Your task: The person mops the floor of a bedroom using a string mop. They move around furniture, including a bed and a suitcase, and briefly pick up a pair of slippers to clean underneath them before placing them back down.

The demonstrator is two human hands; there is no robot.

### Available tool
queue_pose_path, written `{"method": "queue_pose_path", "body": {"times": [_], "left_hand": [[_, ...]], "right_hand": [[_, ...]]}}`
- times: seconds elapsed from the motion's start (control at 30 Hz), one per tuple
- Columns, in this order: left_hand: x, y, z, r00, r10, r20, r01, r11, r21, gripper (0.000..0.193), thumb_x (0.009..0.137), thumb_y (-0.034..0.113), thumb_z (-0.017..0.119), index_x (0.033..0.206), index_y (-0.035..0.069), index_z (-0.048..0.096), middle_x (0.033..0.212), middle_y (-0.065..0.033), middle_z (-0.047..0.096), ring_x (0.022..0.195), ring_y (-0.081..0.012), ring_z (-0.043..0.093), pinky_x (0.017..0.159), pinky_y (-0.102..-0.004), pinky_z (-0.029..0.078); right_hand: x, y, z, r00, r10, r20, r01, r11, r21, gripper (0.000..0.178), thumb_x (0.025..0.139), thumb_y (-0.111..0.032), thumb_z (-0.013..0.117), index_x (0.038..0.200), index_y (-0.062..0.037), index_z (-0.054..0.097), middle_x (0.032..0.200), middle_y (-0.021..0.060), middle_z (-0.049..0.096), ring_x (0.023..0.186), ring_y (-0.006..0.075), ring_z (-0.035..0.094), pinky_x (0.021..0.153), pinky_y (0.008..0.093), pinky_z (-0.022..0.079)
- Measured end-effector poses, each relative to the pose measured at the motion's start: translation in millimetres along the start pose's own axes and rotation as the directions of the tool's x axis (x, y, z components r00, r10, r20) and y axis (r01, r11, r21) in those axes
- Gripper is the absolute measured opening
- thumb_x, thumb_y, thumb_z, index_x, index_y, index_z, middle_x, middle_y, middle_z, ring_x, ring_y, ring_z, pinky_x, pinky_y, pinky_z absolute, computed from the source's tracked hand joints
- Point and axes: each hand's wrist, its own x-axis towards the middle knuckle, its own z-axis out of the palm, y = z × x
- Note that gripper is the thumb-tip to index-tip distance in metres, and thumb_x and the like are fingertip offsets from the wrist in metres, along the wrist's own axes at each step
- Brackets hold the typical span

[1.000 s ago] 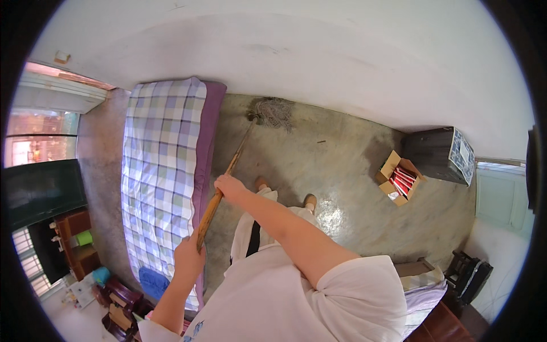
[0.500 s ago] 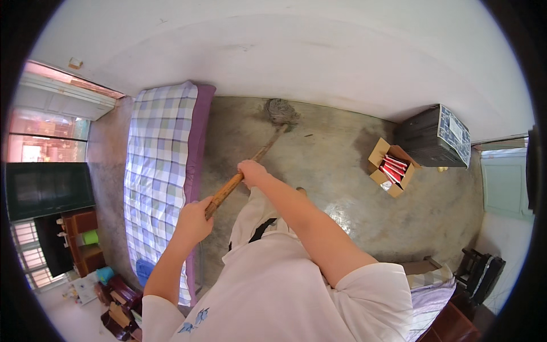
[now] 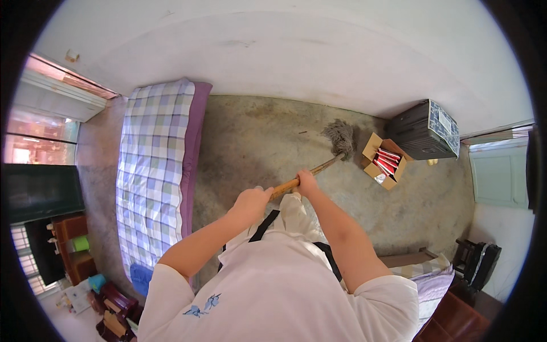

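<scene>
Both my hands are wrapped around the wooden handle of a mop (image 3: 340, 137). My left hand (image 3: 252, 205) grips the handle's near end, in front of my body. Farther along the shaft, my right hand (image 3: 307, 182) is closed on it. The handle slants away to the right, and the grey string head lies on the concrete floor (image 3: 250, 137), just left of an open cardboard box (image 3: 373, 143). Red and white items (image 3: 387, 162) show inside the box.
A bed with a checked cover (image 3: 152, 159) stands to my left. Behind the box, a dark bin-like container (image 3: 419, 134) stands against the far wall (image 3: 273, 62). A dark stool (image 3: 476, 262) is at the right, a second bed (image 3: 430, 285) at the lower right.
The mop head has swept right along the floor, from near the far wall's middle to beside the cardboard box. Both my hands have moved right with the handle.
</scene>
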Motion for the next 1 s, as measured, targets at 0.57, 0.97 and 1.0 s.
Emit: {"method": "queue_pose_path", "body": {"times": [0.57,0.97,1.0], "left_hand": [[-271.1,-222.5,-21.7,0.899,-0.435,-0.051,0.423,0.892,-0.157,0.048,0.083,0.011,0.056,0.13,0.008,0.048,0.092,-0.0218,0.059,0.078,-0.0383,0.063,0.069,-0.0465,0.051],[-304.8,-158.4,-84.3,0.93,-0.359,0.08,0.351,0.8,-0.488,0.053,0.082,0.026,0.061,0.128,0.004,0.048,0.081,-0.0233,0.061,0.077,-0.0404,0.06,0.071,-0.0422,0.048],[-292.0,-149.3,-83.1,0.926,-0.364,0.097,0.36,0.778,-0.516,0.054,0.082,0.029,0.062,0.128,0.004,0.049,0.082,-0.0223,0.061,0.077,-0.0387,0.06,0.071,-0.0408,0.048]], "right_hand": [[26.5,-304.5,221.0,0.922,-0.357,0.15,0.356,0.934,0.033,0.03,0.063,0.003,0.07,0.085,-0.0094,0.056,0.094,0.0127,0.054,0.098,0.034,0.053,0.083,0.041,0.045],[1.1,-369.9,205.1,0.741,-0.67,0.05,0.578,0.673,0.461,0.029,0.066,0.006,0.066,0.088,-0.0078,0.055,0.094,0.0107,0.056,0.094,0.033,0.054,0.089,0.0383,0.045],[-11.0,-363.8,190.7,0.739,-0.673,0.001,0.593,0.651,0.473,0.031,0.065,0.005,0.067,0.091,-0.0082,0.057,0.098,0.0106,0.058,0.097,0.0326,0.055,0.088,0.0381,0.046]]}}
